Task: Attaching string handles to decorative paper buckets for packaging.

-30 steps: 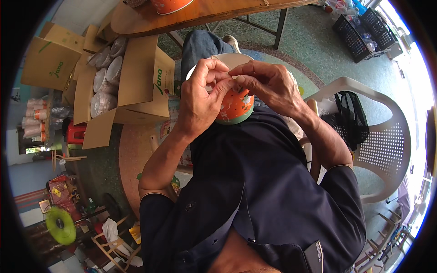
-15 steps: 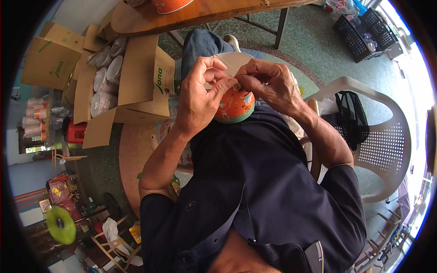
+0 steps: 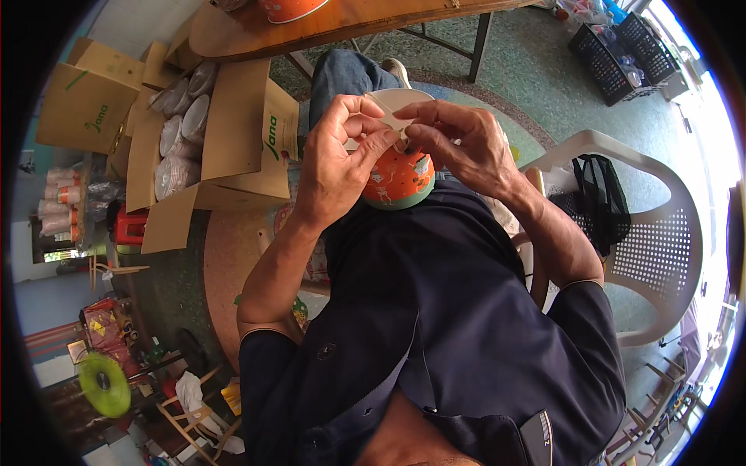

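Note:
An orange paper bowl [image 3: 400, 180] with a printed pattern and a green base rim lies on its side on my lap, against my dark shirt. A round white lid [image 3: 404, 101] shows just behind it. My left hand [image 3: 338, 159] and my right hand [image 3: 462, 140] meet above the bowl. Their thumbs and forefingers pinch a thin white strip [image 3: 388, 120] at the bowl's rim. The left palm rests against the bowl's left side. The exact spot where the strip joins the bowl is hidden by my fingers.
An open cardboard box [image 3: 233, 132] with plastic-wrapped stacks of bowls [image 3: 183, 136] stands at my left, with more boxes beyond. A wooden table [image 3: 350, 23] carries another orange bowl [image 3: 291, 8]. A white plastic chair [image 3: 660, 248] with a black bag [image 3: 598, 194] is at my right; black crates [image 3: 622, 46] stand far right.
The fingertips of both hands have drawn closer together over the bowl's rim, and the left fingers have come down a little. The bowl has stayed in place.

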